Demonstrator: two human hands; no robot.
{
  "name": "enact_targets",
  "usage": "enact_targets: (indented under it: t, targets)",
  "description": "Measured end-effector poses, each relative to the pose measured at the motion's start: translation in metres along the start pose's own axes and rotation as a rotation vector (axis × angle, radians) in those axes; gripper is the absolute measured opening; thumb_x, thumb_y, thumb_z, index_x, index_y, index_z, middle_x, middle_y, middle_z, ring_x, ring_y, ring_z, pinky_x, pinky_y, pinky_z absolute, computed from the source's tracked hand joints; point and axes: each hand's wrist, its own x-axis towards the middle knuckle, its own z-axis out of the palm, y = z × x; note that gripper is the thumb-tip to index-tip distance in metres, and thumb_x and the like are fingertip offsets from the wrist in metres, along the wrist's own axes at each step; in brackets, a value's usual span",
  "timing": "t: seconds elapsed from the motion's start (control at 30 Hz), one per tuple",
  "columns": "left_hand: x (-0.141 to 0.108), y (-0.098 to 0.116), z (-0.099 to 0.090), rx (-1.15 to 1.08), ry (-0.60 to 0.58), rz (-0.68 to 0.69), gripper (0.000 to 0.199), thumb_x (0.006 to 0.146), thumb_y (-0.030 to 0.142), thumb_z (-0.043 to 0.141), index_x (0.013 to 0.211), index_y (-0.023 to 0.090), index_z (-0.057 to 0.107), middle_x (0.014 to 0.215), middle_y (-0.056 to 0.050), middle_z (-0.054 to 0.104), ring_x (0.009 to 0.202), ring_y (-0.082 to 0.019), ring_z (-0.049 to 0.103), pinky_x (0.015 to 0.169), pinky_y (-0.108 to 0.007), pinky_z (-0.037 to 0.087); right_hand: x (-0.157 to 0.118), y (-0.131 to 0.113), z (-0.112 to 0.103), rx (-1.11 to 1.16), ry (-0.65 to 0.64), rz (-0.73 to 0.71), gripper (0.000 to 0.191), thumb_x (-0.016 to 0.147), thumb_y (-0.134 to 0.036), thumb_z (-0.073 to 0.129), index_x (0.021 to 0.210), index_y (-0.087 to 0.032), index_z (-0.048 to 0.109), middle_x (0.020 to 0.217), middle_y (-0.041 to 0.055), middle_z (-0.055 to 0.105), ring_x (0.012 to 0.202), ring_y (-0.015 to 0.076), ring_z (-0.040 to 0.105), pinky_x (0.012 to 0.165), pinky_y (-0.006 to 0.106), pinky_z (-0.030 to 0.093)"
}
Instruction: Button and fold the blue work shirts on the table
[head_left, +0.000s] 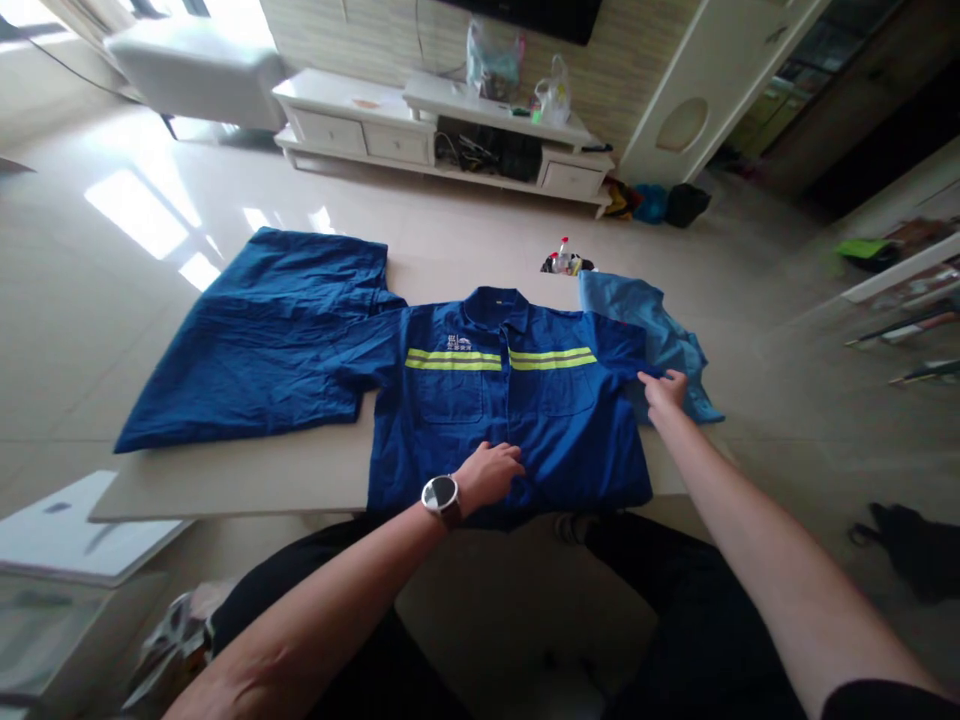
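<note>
A dark blue work jacket [457, 395] lies front up on the table, with yellow reflective strips and a white print on its chest. My left hand [491, 472], a watch [439, 493] on its wrist, rests on the lower front of the jacket with fingers laid on the cloth. At the end of the jacket's sleeve on the right, my right hand [664, 390] is closed, thumb and forefinger gripping the cuff. Folded blue cloth [277, 340] lies at the left, partly under the other sleeve. Lighter blue cloth [679, 345] shows behind my right hand.
The pale table [225, 485] has its near edge by my knees. A white laptop [67, 525] sits low at the left. Across the floor stand a white TV cabinet [345, 135] with bags on it and a grey bench [196, 70]. A black bag [915, 550] lies on the right.
</note>
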Motion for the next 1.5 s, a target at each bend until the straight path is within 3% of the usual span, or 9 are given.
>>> enact_targets:
  t: [0.07,0.17,0.3,0.43,0.7,0.93,1.17,1.33,1.5]
  targets:
    - [0.0,-0.001,0.0,-0.01,-0.005,0.003,0.042,0.092,0.012,0.057,0.127,0.03,0.072,0.13,-0.004,0.067,0.122,-0.022,0.064,0.099,-0.036,0.052,-0.046,0.011,-0.02,-0.011,-0.04,-0.059,0.049,0.062,-0.026,0.082,0.105,-0.021,0.059,0.105,0.0041,0.069,0.086,0.0187,0.064,0.09,0.039,0.055]
    - [0.002,-0.001,0.0,-0.018,-0.018,0.016,0.044,0.092,0.01,0.054,0.128,0.028,0.072,0.13,-0.005,0.068,0.118,-0.021,0.067,0.093,-0.031,0.054,-0.145,0.037,-0.055,0.008,-0.383,-0.173,0.027,0.076,-0.038,0.075,0.093,-0.021,0.066,0.085,0.0019,0.069,0.076,0.019,0.064,0.08,0.035,0.054]
    - [0.003,0.002,0.001,0.003,-0.027,0.016,0.046,0.092,0.01,0.052,0.13,0.025,0.072,0.13,-0.007,0.068,0.112,-0.021,0.069,0.09,-0.03,0.057,-0.285,0.082,-0.076,-0.03,-0.859,0.037,0.017,0.074,-0.035,0.075,0.083,-0.02,0.071,0.081,0.0044,0.074,0.078,0.0227,0.07,0.08,0.037,0.055]
    - [0.001,0.004,0.003,0.01,-0.014,0.012,0.051,0.092,0.009,0.051,0.136,0.023,0.069,0.133,-0.008,0.067,0.113,-0.02,0.069,0.093,-0.028,0.057,-0.363,0.109,-0.05,0.023,-0.84,0.21,0.032,0.068,-0.029,0.079,0.098,-0.021,0.07,0.101,0.0086,0.079,0.092,0.025,0.075,0.083,0.038,0.059]
    - [-0.004,0.003,0.008,0.006,-0.004,0.009,0.053,0.09,0.008,0.054,0.138,0.025,0.065,0.138,-0.008,0.063,0.122,-0.021,0.067,0.102,-0.03,0.056,-0.366,0.092,0.007,-0.022,-0.576,0.116,0.015,0.08,-0.039,0.064,0.082,-0.024,0.062,0.079,0.0077,0.073,0.078,0.0283,0.07,0.073,0.038,0.053]
    - [-0.002,0.0,0.008,-0.012,-0.015,0.023,0.049,0.092,0.008,0.054,0.138,0.022,0.063,0.137,-0.01,0.063,0.119,-0.022,0.069,0.103,-0.035,0.058,-0.356,0.087,-0.035,-0.307,-0.422,-0.241,0.014,0.085,-0.025,0.055,0.071,-0.025,0.058,0.082,0.0088,0.069,0.081,0.0259,0.066,0.076,0.034,0.046]
    - [0.0,-0.006,0.02,-0.003,0.016,0.04,0.054,0.089,0.002,0.052,0.139,0.022,0.059,0.155,-0.012,0.055,0.151,-0.025,0.047,0.119,-0.042,0.048,-0.359,0.079,-0.058,-0.507,-0.548,-0.661,0.029,0.09,-0.009,0.047,0.075,-0.025,0.067,0.076,0.0069,0.064,0.074,0.0226,0.064,0.073,0.032,0.048]
    - [0.006,-0.017,0.028,-0.046,0.026,0.111,0.055,0.083,0.0,0.056,0.134,0.02,0.062,0.157,-0.01,0.057,0.153,-0.02,0.044,0.129,-0.04,0.036,-0.364,0.072,-0.07,-0.557,-0.573,-0.669,0.041,0.089,-0.007,0.046,0.11,-0.025,0.075,0.1,0.0111,0.071,0.082,0.0241,0.069,0.077,0.036,0.055]
    - [0.008,-0.02,0.025,-0.036,0.015,0.147,0.041,0.085,0.001,0.053,0.12,0.02,0.067,0.153,-0.008,0.061,0.153,-0.014,0.044,0.132,-0.035,0.027,-0.378,0.067,-0.067,-0.629,-0.607,-0.628,0.068,0.085,-0.002,0.045,0.148,-0.027,0.057,0.136,0.0128,0.066,0.091,0.0245,0.074,0.079,0.036,0.061]
